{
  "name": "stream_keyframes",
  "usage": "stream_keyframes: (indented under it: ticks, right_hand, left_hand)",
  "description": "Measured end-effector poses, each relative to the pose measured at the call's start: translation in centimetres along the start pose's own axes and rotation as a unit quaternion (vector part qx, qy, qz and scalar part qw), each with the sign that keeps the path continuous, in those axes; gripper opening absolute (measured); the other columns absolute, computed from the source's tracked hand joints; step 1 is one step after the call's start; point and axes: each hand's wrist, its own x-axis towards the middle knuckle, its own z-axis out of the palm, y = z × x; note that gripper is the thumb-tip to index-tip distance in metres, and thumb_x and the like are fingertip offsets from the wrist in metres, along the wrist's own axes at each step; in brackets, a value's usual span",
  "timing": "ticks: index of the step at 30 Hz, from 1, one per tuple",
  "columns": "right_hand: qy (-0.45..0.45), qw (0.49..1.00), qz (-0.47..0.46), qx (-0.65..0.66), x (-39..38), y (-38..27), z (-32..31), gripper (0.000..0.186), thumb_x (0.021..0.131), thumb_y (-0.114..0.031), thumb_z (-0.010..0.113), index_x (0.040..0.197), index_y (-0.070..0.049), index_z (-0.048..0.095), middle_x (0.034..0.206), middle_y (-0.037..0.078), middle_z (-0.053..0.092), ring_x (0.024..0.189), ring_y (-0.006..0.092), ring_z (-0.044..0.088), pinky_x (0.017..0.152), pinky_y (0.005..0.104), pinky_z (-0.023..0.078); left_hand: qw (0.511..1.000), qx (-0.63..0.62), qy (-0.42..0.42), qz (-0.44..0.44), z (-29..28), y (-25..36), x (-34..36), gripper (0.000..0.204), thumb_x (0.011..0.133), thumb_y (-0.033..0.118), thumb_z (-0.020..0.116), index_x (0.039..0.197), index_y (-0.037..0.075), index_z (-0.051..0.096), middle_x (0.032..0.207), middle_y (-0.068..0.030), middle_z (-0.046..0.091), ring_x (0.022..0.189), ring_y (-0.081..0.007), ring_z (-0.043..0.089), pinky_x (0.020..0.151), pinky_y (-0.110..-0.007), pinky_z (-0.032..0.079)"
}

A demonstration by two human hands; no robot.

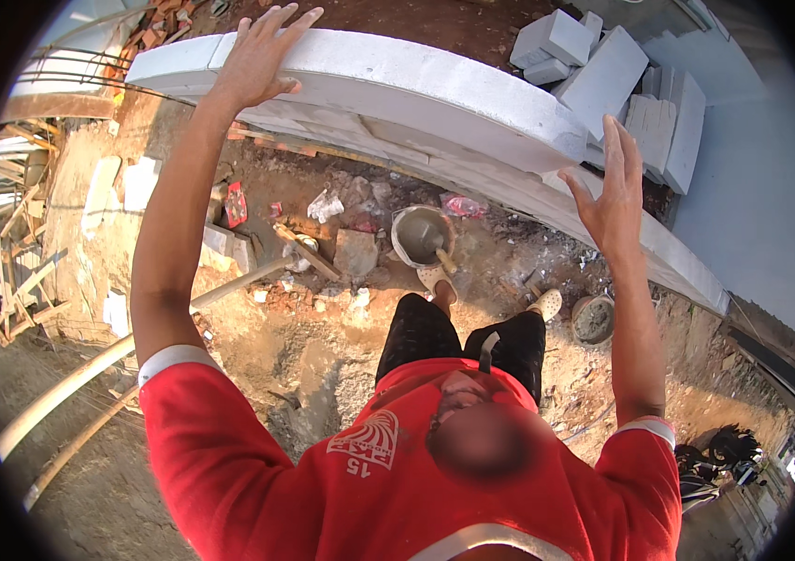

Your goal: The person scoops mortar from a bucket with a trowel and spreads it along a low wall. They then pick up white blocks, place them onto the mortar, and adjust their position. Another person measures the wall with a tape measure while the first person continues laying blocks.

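**Both hands up at a white block wall**

The wall (416, 79) of white blocks curves across the top of the view, from about 11 o'clock round to 3 o'clock, its flat top face pale and smooth. The left hand (262, 58) lies palm-down on that top face at 11 o'clock, fingers spread flat and closing on nothing. The right hand (614, 192) is raised at 2 o'clock just beside the wall's near edge, fingers straight and slightly spread, holding nothing; whether it touches the block cannot be told.

Both bare forearms run down from the hands to red sleeves with white cuffs at the lower edge.

Below the wall, near the centre, a bucket (421, 236) of grey mortar stands on the dirt with a trowel (441, 257) resting in it. A second, smaller pan (592, 319) of mortar sits at 4 o'clock, near the person's feet. Broken bricks and scraps litter the ground between the wall and the bucket.

Beyond the wall, at 1 o'clock, loose white blocks (603, 75) lie stacked. Long poles (89, 374) slant across at 8 o'clock.
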Motion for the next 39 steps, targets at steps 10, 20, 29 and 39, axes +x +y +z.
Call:
stream_keyframes:
  ticks: [10, 20, 29, 39]
  right_hand:
    - [-0.070, 0.936, 0.253, 0.234, -7.4, 2.4, 7.5, 0.081, 0.083, -0.017, 0.085, 0.150, -0.001, 0.042, 0.143, 0.023, 0.051, 0.123, 0.0355, 0.059, 0.097, 0.0434, 0.056]
    - [-0.094, 0.902, 0.196, 0.373, -3.1, 5.9, 13.3, 0.081, 0.079, -0.030, 0.090, 0.143, 0.001, 0.051, 0.143, 0.021, 0.055, 0.132, 0.0360, 0.053, 0.112, 0.0429, 0.040]
    - [-0.095, 0.926, 0.143, 0.337, -3.3, 6.9, 13.5, 0.080, 0.078, -0.024, 0.090, 0.141, 0.003, 0.048, 0.137, 0.024, 0.058, 0.127, 0.0378, 0.057, 0.108, 0.0437, 0.044]
    - [-0.107, 0.918, 0.172, 0.341, -3.3, 6.6, 13.0, 0.077, 0.079, -0.022, 0.090, 0.138, 0.003, 0.049, 0.128, 0.022, 0.064, 0.119, 0.0346, 0.062, 0.104, 0.0424, 0.047]
  left_hand:
    - [0.652, -0.441, 0.251, -0.564, 2.9, 7.5, -5.5, 0.090, 0.087, 0.037, 0.079, 0.151, -0.007, 0.034, 0.155, -0.0319, 0.032, 0.143, -0.0413, 0.038, 0.113, -0.051, 0.038]
    - [0.378, -0.604, 0.227, -0.665, 3.1, 6.8, 1.3, 0.121, 0.080, 0.020, 0.087, 0.161, 0.001, 0.000, 0.154, -0.0243, 0.042, 0.133, -0.0408, 0.052, 0.113, -0.072, 0.030]
    - [0.425, -0.619, 0.253, -0.611, 6.3, 0.8, 0.2, 0.069, 0.089, 0.015, 0.075, 0.146, 0.010, 0.035, 0.134, -0.0163, 0.061, 0.115, -0.0369, 0.066, 0.099, -0.069, 0.045]
    - [0.426, -0.622, 0.266, -0.600, 8.9, -1.0, -1.4, 0.046, 0.096, 0.017, 0.068, 0.138, 0.010, 0.051, 0.129, -0.0110, 0.064, 0.121, -0.0333, 0.062, 0.096, -0.067, 0.048]
